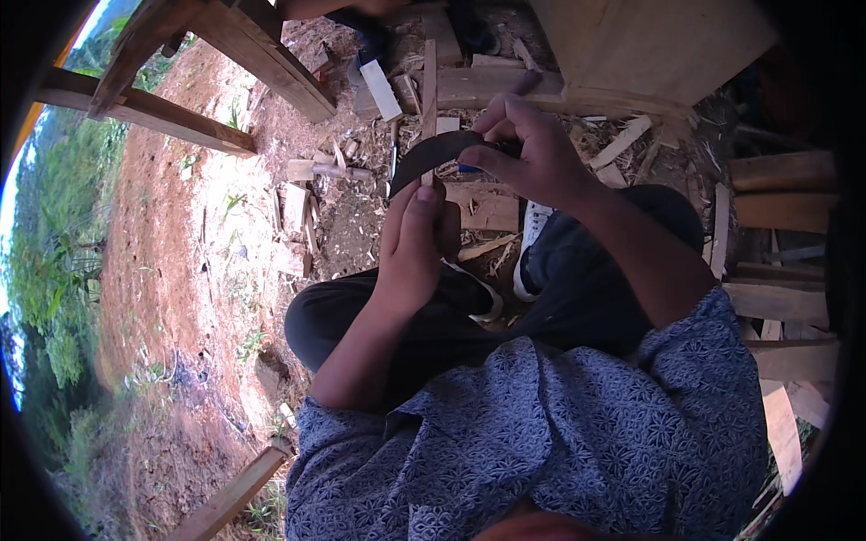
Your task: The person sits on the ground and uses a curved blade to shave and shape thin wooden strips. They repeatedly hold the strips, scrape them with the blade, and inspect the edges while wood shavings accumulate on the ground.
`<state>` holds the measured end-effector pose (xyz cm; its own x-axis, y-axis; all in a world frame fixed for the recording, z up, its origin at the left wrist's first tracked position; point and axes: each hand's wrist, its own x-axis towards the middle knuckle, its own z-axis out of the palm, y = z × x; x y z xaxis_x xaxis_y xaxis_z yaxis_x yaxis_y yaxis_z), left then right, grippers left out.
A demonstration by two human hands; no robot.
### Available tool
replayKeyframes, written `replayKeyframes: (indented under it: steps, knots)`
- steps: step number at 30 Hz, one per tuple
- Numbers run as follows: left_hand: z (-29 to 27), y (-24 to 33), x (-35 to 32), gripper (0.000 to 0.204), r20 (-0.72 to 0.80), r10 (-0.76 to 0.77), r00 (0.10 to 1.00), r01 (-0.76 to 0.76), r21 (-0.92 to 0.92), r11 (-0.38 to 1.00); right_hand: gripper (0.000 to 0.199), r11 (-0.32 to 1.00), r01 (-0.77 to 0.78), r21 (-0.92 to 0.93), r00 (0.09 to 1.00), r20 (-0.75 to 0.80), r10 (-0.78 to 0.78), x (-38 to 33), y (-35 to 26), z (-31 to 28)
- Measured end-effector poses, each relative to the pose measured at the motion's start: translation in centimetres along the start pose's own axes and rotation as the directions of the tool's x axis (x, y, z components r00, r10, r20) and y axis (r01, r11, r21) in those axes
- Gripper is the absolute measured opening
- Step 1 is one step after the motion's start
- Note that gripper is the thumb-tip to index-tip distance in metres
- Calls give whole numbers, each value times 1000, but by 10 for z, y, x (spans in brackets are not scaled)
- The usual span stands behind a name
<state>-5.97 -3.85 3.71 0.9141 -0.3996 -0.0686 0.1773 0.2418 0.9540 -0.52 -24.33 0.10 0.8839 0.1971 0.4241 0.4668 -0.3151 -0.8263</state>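
My left hand (415, 239) is closed around the near end of a long, thin wooden strip (430, 86), its thumb pressed on top. The strip points away from me. A dark, flat, curved piece (439, 155) arches across it, close above my left fingers. My right hand (532, 153) pinches the right end of this dark piece between thumb and fingers. I cannot tell whether it is a blade or a bent sheet. Both hands are raised in front of my knees. Something small and blue (467, 168) shows just below my right thumb.
Wood offcuts (381, 90), shavings and a wooden-handled tool (341, 171) lie on the ground ahead. A timber frame (262, 59) stands at upper left, a large board (649, 50) at upper right. Planks (783, 171) are stacked on the right. Another person's feet (474, 32) are at the top.
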Motion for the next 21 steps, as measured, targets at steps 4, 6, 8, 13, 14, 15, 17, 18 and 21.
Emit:
replayKeyframes:
  steps: [4, 6, 8, 13, 14, 15, 17, 18, 21]
  knots:
    - [0, 11, -19, 26, 102, 81, 992, -76, -46, 996, 35, 942, -177, 286, 808, -504, 305, 43, 19, -68]
    - [4, 8, -17, 26, 63, 98, 993, -98, 4, 995, 39, 932, -210, 295, 820, -465, 332, 45, 13, -66]
    - [5, 0, -5, 27, -46, 59, 997, -53, 130, 990, 37, 907, -249, 339, 862, -349, 367, 32, -2, -52]
    - [-14, -17, 3, 32, -92, 107, 990, -87, 197, 977, 29, 957, -194, 215, 979, 100, 177, -7, -27, 17]
    - [-15, -18, 3, 34, -88, 119, 989, -100, 202, 974, 30, 961, -183, 207, 977, 144, 155, -9, -31, 22]
    - [-15, -18, 2, 36, -101, 100, 990, -79, 195, 978, 30, 965, -170, 200, 973, 188, 132, -10, -32, 25]
    - [-12, -16, 0, 39, -122, 64, 991, -41, 179, 983, 33, 971, -150, 185, 975, 188, 114, -12, -30, 28]
    - [-10, -15, 0, 39, -123, 64, 990, -38, 201, 979, 33, 970, -152, 189, 976, 185, 117, -13, -29, 28]
    - [-5, -9, 1, 36, -106, 53, 993, -29, 213, 977, 34, 989, -101, 107, 986, 145, 85, -14, -23, 25]
